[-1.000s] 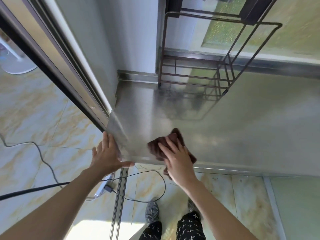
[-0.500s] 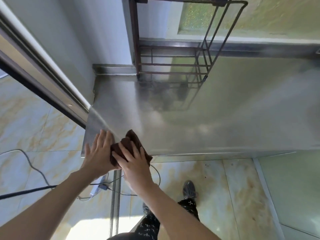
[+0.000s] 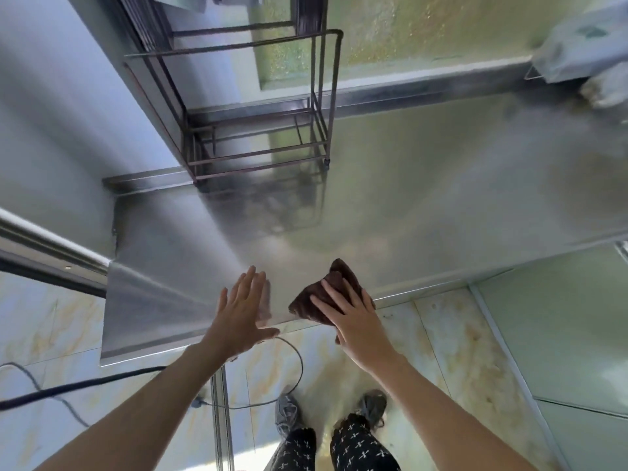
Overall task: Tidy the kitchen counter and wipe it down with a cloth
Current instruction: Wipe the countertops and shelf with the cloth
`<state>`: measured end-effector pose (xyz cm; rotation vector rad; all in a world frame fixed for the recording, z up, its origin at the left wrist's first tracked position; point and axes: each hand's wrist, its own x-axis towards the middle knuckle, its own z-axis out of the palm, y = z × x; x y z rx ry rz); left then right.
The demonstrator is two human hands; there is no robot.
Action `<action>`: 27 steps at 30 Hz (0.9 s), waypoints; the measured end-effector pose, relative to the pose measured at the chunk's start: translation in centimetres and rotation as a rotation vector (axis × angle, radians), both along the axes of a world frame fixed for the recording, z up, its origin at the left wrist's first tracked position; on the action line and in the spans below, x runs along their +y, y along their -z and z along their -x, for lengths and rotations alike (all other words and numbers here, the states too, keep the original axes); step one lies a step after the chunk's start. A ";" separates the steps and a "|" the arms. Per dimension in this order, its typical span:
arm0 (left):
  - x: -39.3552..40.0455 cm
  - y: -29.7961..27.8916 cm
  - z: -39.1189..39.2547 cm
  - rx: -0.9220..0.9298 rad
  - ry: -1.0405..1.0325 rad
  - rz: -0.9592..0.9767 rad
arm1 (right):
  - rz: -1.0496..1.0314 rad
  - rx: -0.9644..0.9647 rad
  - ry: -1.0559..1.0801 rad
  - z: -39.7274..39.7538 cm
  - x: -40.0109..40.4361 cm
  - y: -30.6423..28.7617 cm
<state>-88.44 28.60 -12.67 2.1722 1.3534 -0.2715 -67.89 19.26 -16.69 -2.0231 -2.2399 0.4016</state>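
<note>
A dark brown cloth (image 3: 323, 290) lies on the stainless steel counter (image 3: 424, 198) at its front edge. My right hand (image 3: 353, 317) presses flat on the cloth with straight, spread fingers, and part of the cloth hangs over the edge beneath it. To the left of the cloth, my left hand (image 3: 243, 311) rests flat on the counter near the front edge, fingers straight and together, holding nothing.
A dark metal wire rack (image 3: 258, 107) stands at the counter's back left against the wall. A whitish bundle (image 3: 584, 52) sits at the back right. Black cables (image 3: 81, 385) lie on the tiled floor by my shoes (image 3: 289, 413). The counter's left end slopes down.
My right hand has slid the cloth rightward along the front edge, away from my left hand. The left hand has moved a little to the right. The view has shifted.
</note>
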 end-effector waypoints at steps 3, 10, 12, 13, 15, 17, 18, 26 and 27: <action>0.3 -0.1 -3.7 -0.014 0.043 0.008 | 0.029 0.024 0.095 -4.1 -0.7 -0.2; -1.1 -0.4 -14.3 -0.021 0.134 0.005 | 0.032 0.006 0.302 -12.3 -2.3 -0.3; -1.5 -0.5 -16.9 -0.031 0.135 0.002 | 0.055 -0.048 0.356 -14.5 -2.6 -0.1; -1.5 -0.5 -18.2 -0.035 0.134 0.000 | 0.067 -0.067 0.379 -15.6 -2.7 0.0; -1.7 -0.7 -20.5 -0.044 0.136 -0.021 | 0.092 -0.087 0.444 -17.5 -3.0 0.7; -1.6 -0.8 -22.4 -0.064 0.123 -0.034 | 0.088 -0.046 0.551 -19.0 -3.2 0.7; -1.6 -0.9 -23.2 -0.075 0.111 -0.026 | 0.084 -0.011 0.603 -19.9 -3.3 0.4; -1.7 -3.8 -30.5 -0.412 -0.024 0.019 | 0.126 0.315 0.818 -27.0 -5.3 -1.9; -1.9 -4.1 -31.6 -0.435 -0.035 0.058 | 0.107 0.385 0.897 -27.6 -5.9 -2.6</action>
